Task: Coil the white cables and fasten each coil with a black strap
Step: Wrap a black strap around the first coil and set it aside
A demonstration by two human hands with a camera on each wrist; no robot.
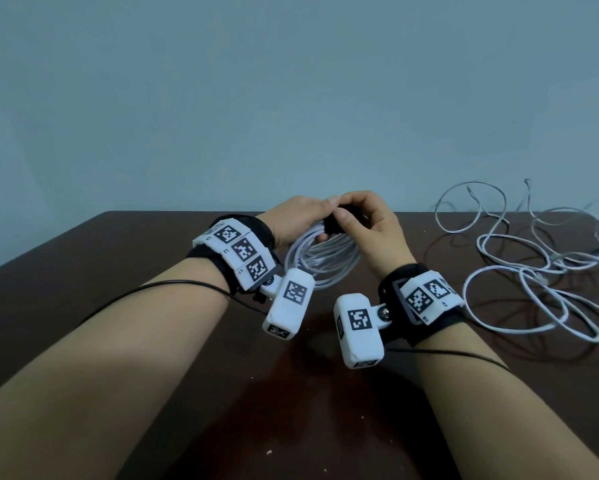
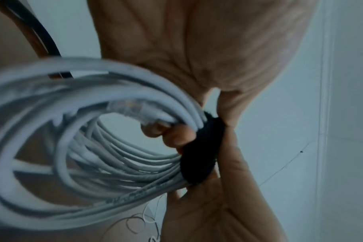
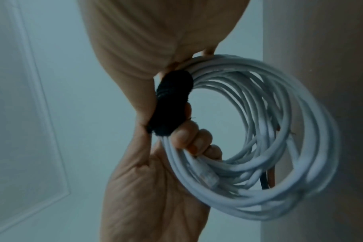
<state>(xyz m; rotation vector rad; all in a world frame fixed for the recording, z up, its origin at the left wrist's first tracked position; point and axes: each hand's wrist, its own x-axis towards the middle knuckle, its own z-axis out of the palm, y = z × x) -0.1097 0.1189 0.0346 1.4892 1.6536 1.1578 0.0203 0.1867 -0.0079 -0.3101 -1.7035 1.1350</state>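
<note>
A coil of white cable [image 1: 322, 263] is held above the dark table, with a black strap [image 1: 332, 225] wrapped round its top. My left hand [image 1: 300, 216] grips the coil beside the strap; its fingers [image 3: 197, 139] curl through the ring. The thumb and fingers of my right hand [image 1: 362, 220] pinch the strap [image 3: 172, 104] from the other side. In the left wrist view the strap [image 2: 201, 150] sits tight round the bundle [image 2: 83, 147]. A clear plug [image 2: 133, 108] on the cable's end lies inside the coil.
A loose tangle of white cable [image 1: 533, 271] sprawls over the right side of the brown table [image 1: 118, 271], running past the right edge of the view. A plain pale wall stands behind the table's far edge.
</note>
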